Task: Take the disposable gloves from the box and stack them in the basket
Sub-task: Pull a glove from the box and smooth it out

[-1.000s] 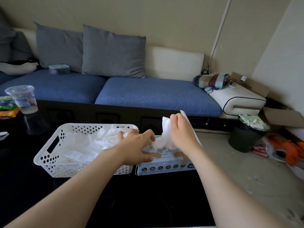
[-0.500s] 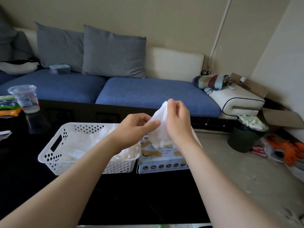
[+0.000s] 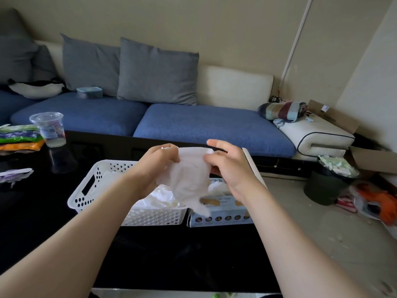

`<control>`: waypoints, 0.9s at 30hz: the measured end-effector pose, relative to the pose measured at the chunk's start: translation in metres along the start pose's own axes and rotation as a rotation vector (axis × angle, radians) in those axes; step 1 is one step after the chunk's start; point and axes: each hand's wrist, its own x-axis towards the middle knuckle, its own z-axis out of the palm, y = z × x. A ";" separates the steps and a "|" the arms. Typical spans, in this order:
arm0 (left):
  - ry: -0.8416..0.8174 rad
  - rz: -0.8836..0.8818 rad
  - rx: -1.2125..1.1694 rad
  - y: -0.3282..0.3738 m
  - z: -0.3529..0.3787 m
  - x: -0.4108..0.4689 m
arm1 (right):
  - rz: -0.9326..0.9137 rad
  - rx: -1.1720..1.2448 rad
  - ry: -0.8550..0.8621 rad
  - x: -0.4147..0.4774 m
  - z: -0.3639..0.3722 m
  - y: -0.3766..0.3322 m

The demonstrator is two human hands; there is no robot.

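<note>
A thin translucent white disposable glove hangs spread between both hands, above the gap between basket and box. My left hand pinches its left upper edge and my right hand pinches the right upper edge. Below on the black table sits the white perforated plastic basket, with several crumpled white gloves inside. The glove box stands right of the basket, touching it, its lid flap raised and more white gloves showing in its opening.
A clear plastic cup and coloured packets stand at the table's far left. A blue sofa with grey cushions runs behind. On the floor to the right are a dark bin, cardboard and orange clutter.
The glove has come clear of the box and been pulled wide between the two hands. My left hand left the box top and took hold of the glove's left edge.
</note>
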 end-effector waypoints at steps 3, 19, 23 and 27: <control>0.071 -0.009 0.054 0.000 -0.002 0.000 | -0.005 -0.083 -0.027 0.002 0.004 0.002; 0.318 0.190 0.424 -0.009 -0.041 -0.008 | 0.138 -0.279 -0.188 -0.007 0.037 -0.006; 0.391 0.161 0.542 -0.013 -0.056 -0.011 | 0.103 -0.275 -0.161 -0.003 0.054 -0.004; 0.479 0.081 0.689 -0.018 -0.078 -0.010 | 0.124 -0.307 -0.177 0.003 0.076 -0.004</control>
